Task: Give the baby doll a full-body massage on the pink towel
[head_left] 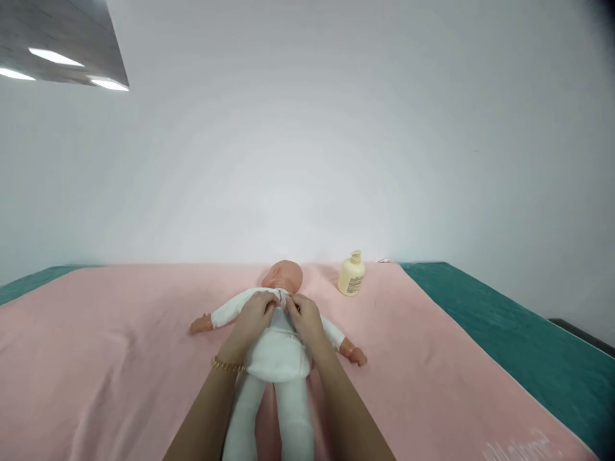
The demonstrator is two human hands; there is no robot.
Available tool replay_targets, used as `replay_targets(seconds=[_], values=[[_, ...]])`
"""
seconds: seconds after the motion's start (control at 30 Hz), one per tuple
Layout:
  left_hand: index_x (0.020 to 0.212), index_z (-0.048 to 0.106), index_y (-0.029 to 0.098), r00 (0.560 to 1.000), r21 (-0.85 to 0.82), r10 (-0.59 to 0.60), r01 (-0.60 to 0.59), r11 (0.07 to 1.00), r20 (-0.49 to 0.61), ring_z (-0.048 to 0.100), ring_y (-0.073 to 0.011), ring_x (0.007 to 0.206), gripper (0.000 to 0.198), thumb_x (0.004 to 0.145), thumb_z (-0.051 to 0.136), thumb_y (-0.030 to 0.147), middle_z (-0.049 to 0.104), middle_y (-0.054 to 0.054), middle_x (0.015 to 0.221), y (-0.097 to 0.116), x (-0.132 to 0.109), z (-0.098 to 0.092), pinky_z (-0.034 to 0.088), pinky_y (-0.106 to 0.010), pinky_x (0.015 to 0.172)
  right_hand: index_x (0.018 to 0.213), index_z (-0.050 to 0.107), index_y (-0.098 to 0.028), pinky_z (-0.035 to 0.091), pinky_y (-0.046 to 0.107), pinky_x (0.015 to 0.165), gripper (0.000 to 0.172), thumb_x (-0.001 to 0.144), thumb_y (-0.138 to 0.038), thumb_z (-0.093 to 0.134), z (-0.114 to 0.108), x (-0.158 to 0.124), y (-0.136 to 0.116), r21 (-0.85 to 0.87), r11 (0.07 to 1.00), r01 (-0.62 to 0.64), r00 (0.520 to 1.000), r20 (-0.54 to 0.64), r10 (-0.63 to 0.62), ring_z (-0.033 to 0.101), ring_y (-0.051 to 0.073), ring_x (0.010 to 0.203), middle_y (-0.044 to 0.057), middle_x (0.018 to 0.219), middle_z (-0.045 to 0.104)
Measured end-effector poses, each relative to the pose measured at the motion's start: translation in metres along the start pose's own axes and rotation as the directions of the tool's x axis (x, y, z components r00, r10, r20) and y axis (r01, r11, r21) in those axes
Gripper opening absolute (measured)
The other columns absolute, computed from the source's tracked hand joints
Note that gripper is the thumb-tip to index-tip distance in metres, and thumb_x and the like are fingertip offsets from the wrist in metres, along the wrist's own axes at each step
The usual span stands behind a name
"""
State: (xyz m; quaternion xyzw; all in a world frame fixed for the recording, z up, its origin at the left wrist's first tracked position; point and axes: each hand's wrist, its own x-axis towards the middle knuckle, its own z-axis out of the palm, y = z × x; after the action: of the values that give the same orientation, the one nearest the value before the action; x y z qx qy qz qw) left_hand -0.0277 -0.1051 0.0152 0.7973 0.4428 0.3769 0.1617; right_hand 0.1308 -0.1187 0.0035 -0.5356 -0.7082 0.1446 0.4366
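A baby doll [284, 275] lies stretched out on a pink blanket [158, 320], its head toward the wall and its arms spread to the sides. It wears a white top [278, 356] and white leggings [295, 416]. My left hand [257, 317] and my right hand [307, 319] meet at the neckline, fingers bent and pinching the top's front edges just below the doll's head. A short dark line, perhaps a cord or zip, shows between my fingertips. The exact fastening is too small to make out. A gold bracelet [227, 365] circles my left wrist.
A pale yellow pump bottle [351, 274] stands on the blanket to the right of the doll's head. Beneath the blanket, a green surface [509, 333] shows at both sides. A plain white wall [288, 141] rises directly behind.
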Motion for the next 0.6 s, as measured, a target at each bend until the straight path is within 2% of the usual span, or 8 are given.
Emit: replay_targets(seconds=[0.13, 0.27, 0.37, 0.6], values=[[0.081, 0.065, 0.018, 0.999, 0.004, 0.021, -0.021, 1.000, 0.047, 0.060, -0.0222, 0.089, 0.026, 0.075, 0.042, 0.006, 0.070, -0.006, 0.087, -0.006, -0.010, 0.003, 0.046, -0.038, 0.084, 0.073, 0.062, -0.018, 0.041, 0.027, 0.072, 0.030, 0.095, -0.027, 0.043, 0.010, -0.008, 0.006, 0.018, 0.999, 0.035, 0.999, -0.001, -0.035, 0.059, 0.018, 0.077, 0.004, 0.078, 0.064], [0.082, 0.066, 0.017, 0.999, 0.018, 0.010, -0.011, 1.000, 0.038, 0.059, -0.0226, 0.091, 0.026, 0.077, 0.043, 0.007, 0.070, -0.007, 0.090, -0.006, -0.015, 0.006, 0.045, -0.040, 0.088, 0.066, 0.059, -0.019, 0.042, 0.029, 0.071, 0.035, 0.096, -0.025, 0.043, 0.015, -0.011, 0.006, -0.020, 1.000, 0.011, 1.000, 0.007, -0.011, 0.058, 0.019, 0.075, 0.005, 0.074, 0.063], [0.082, 0.067, 0.018, 1.000, 0.013, 0.013, -0.013, 1.000, 0.029, 0.060, -0.0218, 0.091, 0.027, 0.077, 0.043, 0.006, 0.070, -0.006, 0.090, -0.007, -0.016, 0.008, 0.045, -0.040, 0.089, 0.068, 0.061, -0.019, 0.043, 0.031, 0.074, 0.036, 0.097, -0.027, 0.041, 0.017, -0.011, 0.008, -0.003, 1.000, 0.013, 1.000, 0.004, -0.013, 0.060, 0.020, 0.077, 0.006, 0.074, 0.064], [0.093, 0.069, 0.019, 0.987, 0.074, 0.098, -0.089, 0.993, -0.124, 0.058, -0.0221, 0.098, 0.030, 0.083, 0.043, 0.009, 0.069, -0.006, 0.099, -0.013, -0.017, 0.008, 0.045, -0.042, 0.091, 0.091, 0.067, -0.019, 0.044, 0.036, 0.089, 0.028, 0.097, -0.029, 0.042, 0.011, -0.018, 0.008, 0.062, 0.995, 0.076, 0.994, -0.081, -0.071, 0.056, 0.023, 0.100, 0.009, 0.099, 0.067]])
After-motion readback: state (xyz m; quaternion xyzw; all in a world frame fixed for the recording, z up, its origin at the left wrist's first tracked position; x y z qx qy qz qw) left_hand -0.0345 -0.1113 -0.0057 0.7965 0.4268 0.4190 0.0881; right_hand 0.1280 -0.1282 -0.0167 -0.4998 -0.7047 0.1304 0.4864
